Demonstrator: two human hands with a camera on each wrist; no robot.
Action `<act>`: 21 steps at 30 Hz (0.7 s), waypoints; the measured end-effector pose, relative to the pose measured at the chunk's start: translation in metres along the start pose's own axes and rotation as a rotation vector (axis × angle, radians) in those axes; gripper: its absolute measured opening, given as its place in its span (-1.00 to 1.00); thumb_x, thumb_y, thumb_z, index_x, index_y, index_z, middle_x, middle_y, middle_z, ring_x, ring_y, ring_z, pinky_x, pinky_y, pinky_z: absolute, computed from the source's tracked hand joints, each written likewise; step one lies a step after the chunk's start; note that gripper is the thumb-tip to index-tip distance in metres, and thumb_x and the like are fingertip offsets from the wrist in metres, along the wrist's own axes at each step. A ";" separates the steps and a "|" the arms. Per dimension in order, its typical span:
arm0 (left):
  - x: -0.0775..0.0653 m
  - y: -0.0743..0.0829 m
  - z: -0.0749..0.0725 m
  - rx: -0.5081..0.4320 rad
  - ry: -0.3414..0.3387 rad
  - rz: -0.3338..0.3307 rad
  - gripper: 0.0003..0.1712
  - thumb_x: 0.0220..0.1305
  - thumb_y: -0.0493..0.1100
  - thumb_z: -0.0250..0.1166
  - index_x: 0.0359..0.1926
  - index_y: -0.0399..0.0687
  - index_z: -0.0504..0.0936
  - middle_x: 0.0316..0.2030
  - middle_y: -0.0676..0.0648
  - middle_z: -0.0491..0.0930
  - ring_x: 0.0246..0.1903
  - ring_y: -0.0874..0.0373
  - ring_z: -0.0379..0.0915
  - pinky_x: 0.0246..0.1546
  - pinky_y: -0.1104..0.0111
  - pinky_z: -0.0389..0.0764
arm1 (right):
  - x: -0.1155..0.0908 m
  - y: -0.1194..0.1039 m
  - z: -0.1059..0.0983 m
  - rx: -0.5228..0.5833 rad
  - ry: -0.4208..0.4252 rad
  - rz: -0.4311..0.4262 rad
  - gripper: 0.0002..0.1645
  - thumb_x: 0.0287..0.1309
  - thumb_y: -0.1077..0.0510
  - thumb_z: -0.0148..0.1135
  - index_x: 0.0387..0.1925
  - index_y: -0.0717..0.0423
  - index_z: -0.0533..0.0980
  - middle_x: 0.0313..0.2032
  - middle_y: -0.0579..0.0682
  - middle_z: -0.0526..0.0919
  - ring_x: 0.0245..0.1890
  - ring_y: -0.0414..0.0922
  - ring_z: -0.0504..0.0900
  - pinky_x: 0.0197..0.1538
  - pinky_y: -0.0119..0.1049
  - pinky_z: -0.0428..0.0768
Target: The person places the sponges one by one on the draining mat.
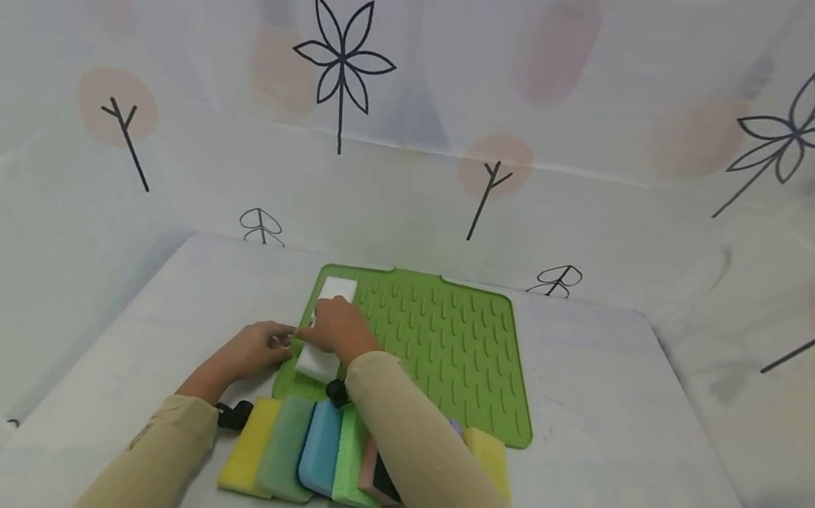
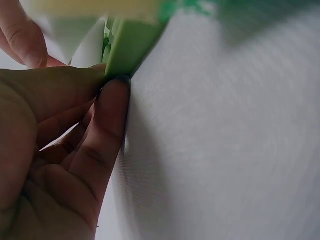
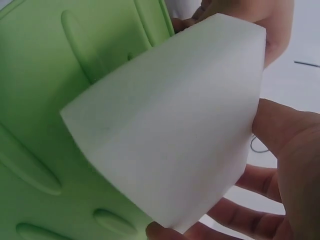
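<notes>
In the head view a white sponge block (image 1: 319, 364) lies lengthwise along the left side of a green ridged silicone mat (image 1: 442, 350). My right hand (image 1: 342, 329) holds this block around its middle, thumb on one side and fingers on the other in the right wrist view, where the white sponge (image 3: 170, 120) covers part of the mat (image 3: 35, 100). Beside it, my left hand (image 1: 253, 351) is at the mat's left edge. Up close in the left wrist view, its thumb and finger pinch the green mat edge (image 2: 131, 47).
In front of the mat stands a row of sponges: yellow (image 1: 251, 447), grey-green (image 1: 289, 450), blue (image 1: 321, 450), bright green (image 1: 351, 457), pink and black (image 1: 370, 468), and another yellow sponge (image 1: 490, 460). My right sleeve (image 1: 443, 468) hides part of the row. Printed cloth surrounds the white table (image 1: 608, 411).
</notes>
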State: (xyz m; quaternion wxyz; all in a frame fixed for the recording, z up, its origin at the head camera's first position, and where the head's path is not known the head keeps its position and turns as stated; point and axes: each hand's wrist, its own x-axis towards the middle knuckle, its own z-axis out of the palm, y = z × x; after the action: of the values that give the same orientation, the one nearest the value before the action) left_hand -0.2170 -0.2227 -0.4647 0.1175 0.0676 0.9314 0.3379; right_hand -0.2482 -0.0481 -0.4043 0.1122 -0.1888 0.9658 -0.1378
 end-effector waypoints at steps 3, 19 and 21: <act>0.001 -0.001 0.000 0.005 0.005 0.000 -0.45 0.27 -0.13 0.26 0.26 -0.22 0.47 -0.02 -0.19 0.60 -0.09 0.02 0.56 -0.08 0.12 0.58 | -0.001 -0.002 0.001 -0.003 0.001 0.022 -0.43 0.14 -0.32 0.23 -0.11 0.06 0.56 -0.14 0.00 0.55 -0.30 -0.15 0.46 -0.32 -0.33 0.48; 0.002 0.001 0.001 0.013 0.010 -0.005 -0.48 0.26 -0.16 0.25 0.24 -0.18 0.50 -0.04 -0.16 0.61 -0.11 0.04 0.56 -0.10 0.14 0.57 | 0.003 0.002 0.005 -0.029 -0.011 0.037 -0.34 0.16 -0.45 0.09 -0.24 0.07 0.55 -0.20 0.01 0.59 -0.29 -0.13 0.47 -0.30 -0.30 0.48; 0.002 0.000 0.001 0.015 0.010 -0.005 -0.48 0.26 -0.16 0.25 0.24 -0.16 0.50 -0.04 -0.16 0.61 -0.10 0.04 0.56 -0.09 0.14 0.57 | 0.004 0.003 0.005 -0.030 -0.012 0.025 -0.41 0.19 -0.38 0.12 -0.22 0.07 0.55 -0.26 -0.01 0.59 -0.33 -0.14 0.47 -0.32 -0.30 0.48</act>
State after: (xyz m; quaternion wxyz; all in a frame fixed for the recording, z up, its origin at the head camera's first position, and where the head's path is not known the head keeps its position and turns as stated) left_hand -0.2192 -0.2215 -0.4654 0.1132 0.0645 0.9345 0.3312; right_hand -0.2517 -0.0480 -0.4106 0.1171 -0.1791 0.9693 -0.1207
